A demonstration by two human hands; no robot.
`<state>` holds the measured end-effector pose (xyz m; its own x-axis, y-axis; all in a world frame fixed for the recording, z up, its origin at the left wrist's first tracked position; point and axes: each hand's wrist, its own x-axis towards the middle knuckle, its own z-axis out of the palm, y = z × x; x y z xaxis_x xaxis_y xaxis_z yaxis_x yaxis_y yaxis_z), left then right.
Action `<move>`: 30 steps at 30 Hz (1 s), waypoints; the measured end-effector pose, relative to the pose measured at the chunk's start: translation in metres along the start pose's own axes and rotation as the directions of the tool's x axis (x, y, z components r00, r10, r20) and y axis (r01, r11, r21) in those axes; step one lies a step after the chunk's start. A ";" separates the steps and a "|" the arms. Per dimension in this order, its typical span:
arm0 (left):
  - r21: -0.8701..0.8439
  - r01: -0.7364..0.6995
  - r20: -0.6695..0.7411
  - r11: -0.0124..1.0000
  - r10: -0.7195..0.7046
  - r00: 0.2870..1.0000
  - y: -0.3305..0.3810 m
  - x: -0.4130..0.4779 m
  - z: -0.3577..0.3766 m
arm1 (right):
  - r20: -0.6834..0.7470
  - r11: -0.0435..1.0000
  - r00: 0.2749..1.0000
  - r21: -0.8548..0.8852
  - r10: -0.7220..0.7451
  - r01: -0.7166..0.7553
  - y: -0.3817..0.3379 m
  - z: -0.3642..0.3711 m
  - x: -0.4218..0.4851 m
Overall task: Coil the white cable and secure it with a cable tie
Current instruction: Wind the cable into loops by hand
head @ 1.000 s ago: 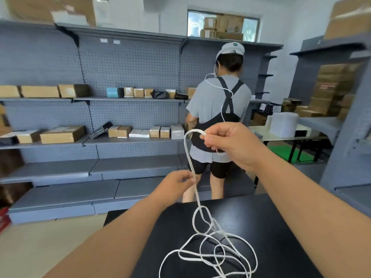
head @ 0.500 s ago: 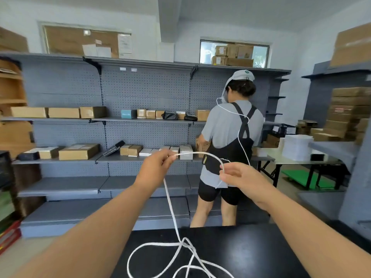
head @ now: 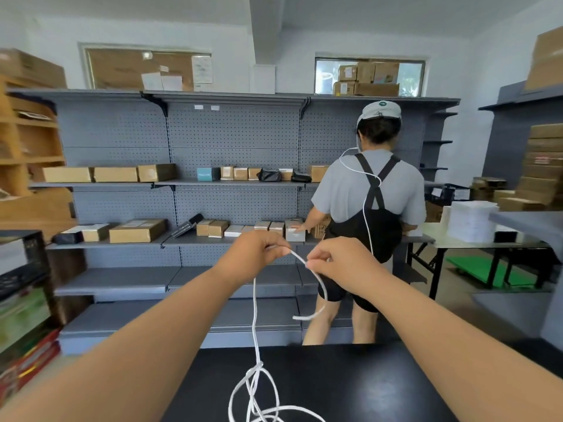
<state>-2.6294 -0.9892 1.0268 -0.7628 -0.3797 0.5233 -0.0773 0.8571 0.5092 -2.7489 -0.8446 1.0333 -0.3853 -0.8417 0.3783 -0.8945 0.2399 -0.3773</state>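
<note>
My left hand [head: 253, 254] and right hand [head: 338, 263] each pinch the white cable [head: 255, 324], raised above the black table [head: 350, 388]; slack loops lie on it. Labels on shelf boxes [head: 137, 230] too blurred to read.

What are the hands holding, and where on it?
Both hold the white cable near its free end: left hand and right hand pinch it close together, the rest hanging to the black table.
</note>
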 end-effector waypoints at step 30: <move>-0.208 0.508 0.390 0.836 -0.405 0.827 -0.053 -0.050 0.040 | -0.012 0.957 0.997 0.283 0.072 -0.066 0.019 -0.027 0.011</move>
<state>-2.6127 -1.0024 0.9465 -0.8500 -0.5252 -0.0402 -0.3183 0.4515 0.8336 -2.7763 -0.8364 1.0526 -0.4516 -0.8163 0.3601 -0.7662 0.1480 -0.6254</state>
